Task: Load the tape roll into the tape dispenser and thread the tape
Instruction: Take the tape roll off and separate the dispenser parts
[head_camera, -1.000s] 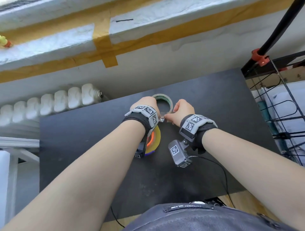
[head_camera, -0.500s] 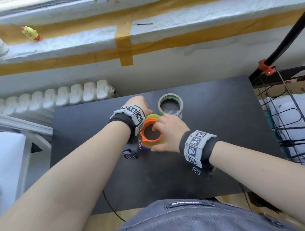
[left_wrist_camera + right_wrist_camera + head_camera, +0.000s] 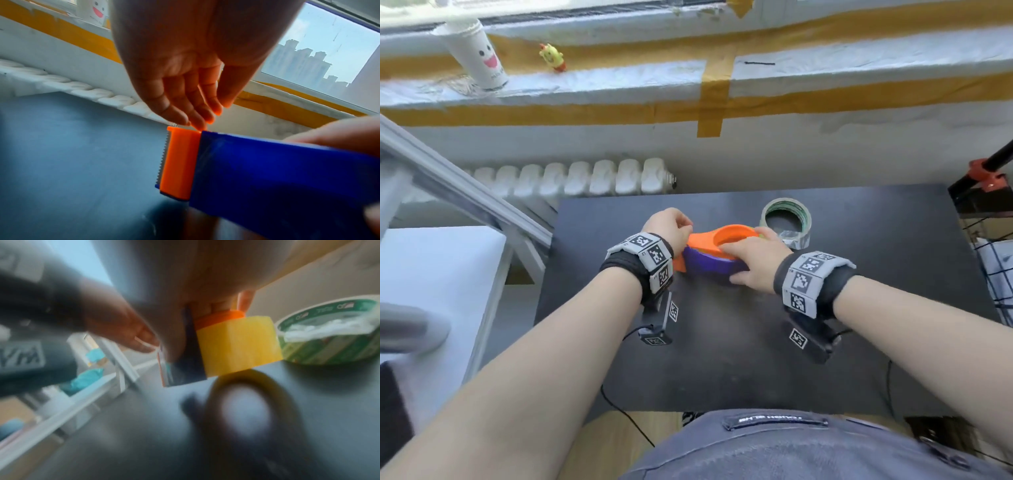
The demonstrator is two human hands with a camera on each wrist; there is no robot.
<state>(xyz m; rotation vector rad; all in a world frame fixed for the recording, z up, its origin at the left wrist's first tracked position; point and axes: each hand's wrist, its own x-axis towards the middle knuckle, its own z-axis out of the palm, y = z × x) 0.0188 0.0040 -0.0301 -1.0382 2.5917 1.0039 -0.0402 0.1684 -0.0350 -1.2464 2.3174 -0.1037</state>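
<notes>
Right hand (image 3: 751, 262) clamps the tape dispenser (image 3: 714, 262) from above: fingers curled over the orange hub ring, thumb against the near purple-blue wall. Dispenser sits near table centre, lifted slightly off the surface per the right wrist view, though that frame is blurred. A yellow tape roll (image 3: 238, 345) is seated in the dispenser body, poking out the far side toward 1 o'clock.

Left hand (image 3: 671, 228) is at the dispenser's 9 o'clock end, by the orange cutter block (image 3: 177, 164). In the left wrist view the fingers (image 3: 191, 104) run nearly straight, close together, tips touching the top edge of the cutter block; thumb lies alongside them. Holding nothing that I can see. Serrated blade (image 3: 163, 160) lines the outer edge of the cutter. Whether tape is threaded over it: can't tell.

Second roll, clear tape roll (image 3: 786, 221) with green print on the core, lies flat on the black table (image 3: 893, 274) at 1 o'clock from the dispenser, just beside the right-hand fingertips, with a loose crumpled tape end hanging at its near side.

Both wrists carry grey marker bands with camera pods slung below.

Further out: white radiator (image 3: 585, 178) at 11 o'clock below the sill, paper cup (image 3: 477, 54) with a smiley face and a small yellow toy (image 3: 552, 56) on the windowsill, black stand with red clamp (image 3: 983, 171) at 2 o'clock.
</notes>
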